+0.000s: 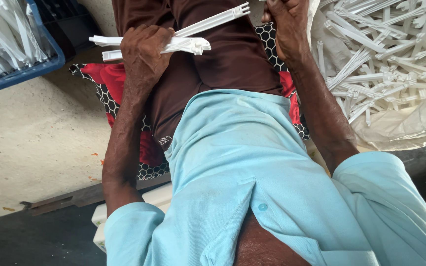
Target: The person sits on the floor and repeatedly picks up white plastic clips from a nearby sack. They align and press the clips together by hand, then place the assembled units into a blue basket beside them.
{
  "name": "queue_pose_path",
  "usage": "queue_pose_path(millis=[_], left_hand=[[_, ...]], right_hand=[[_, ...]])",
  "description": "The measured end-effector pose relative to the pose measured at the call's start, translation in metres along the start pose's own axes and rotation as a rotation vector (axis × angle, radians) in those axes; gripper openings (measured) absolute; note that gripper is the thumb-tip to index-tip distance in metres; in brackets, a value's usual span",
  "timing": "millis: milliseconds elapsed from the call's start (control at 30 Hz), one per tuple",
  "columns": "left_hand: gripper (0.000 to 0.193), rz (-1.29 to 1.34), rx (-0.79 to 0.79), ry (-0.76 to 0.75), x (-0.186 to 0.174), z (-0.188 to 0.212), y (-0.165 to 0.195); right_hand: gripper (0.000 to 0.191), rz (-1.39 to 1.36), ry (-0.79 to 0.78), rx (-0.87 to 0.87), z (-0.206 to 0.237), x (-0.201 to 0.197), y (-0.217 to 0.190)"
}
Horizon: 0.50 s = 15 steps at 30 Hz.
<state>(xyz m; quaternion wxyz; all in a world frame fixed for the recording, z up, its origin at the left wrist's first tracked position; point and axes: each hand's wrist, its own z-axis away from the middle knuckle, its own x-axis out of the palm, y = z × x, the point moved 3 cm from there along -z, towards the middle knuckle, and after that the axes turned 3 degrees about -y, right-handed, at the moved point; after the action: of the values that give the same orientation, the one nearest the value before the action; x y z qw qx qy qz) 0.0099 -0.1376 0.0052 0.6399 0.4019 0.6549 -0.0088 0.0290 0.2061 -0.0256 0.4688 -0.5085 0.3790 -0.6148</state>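
My left hand [144, 54] is closed over a small bundle of long white moulded plastic strips [183, 45], my fingers [146, 35] wrapped over the top of them so that the ends stick out on both sides of my fist. The strips lie flat across my lap, on the brown cloth of my trousers [223, 54], and one of them slants up and away from my left fist toward my right hand [284, 27]. That slanted white strip [213, 20] ends just beside my right hand; my right fingers [277, 9] are curled at the top edge of the view and partly cut off, so I cannot tell whether they are pinching the strip's tip or only touching it.

Taking the bundle in my left fist as the mark: to its right, beyond my right forearm, a big loose heap of the same white plastic strips [385, 54] lies on a pale crinkled plastic sheet [410, 128]. To the bundle's left, well apart, a blue plastic crate [20, 74] holds more white strips standing packed together. Below the bundle, under my legs, is a cushion with red flowers and a black-and-white honeycomb print [107, 81], resting on the pale concrete floor [35, 143]. Nearer the camera than the bundle, my light blue shirt [252, 162] fills the lower part of the view.
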Motion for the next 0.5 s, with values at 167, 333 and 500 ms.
queue_pose_path(millis=[167, 333, 500], left_hand=[[0.023, 0.045, -0.012, -0.010, -0.001, 0.002, 0.000], [0.015, -0.001, 0.003, -0.010, 0.000, 0.001, 0.002], [0.017, -0.020, 0.019, -0.006, 0.002, 0.002, 0.004]], right_hand=[[0.018, 0.152, -0.077, -0.092, 0.003, 0.007, -0.019], [0.016, 0.263, 0.025, -0.004, 0.007, 0.004, -0.012], [0.015, 0.366, 0.069, -0.056, 0.011, 0.002, 0.006]])
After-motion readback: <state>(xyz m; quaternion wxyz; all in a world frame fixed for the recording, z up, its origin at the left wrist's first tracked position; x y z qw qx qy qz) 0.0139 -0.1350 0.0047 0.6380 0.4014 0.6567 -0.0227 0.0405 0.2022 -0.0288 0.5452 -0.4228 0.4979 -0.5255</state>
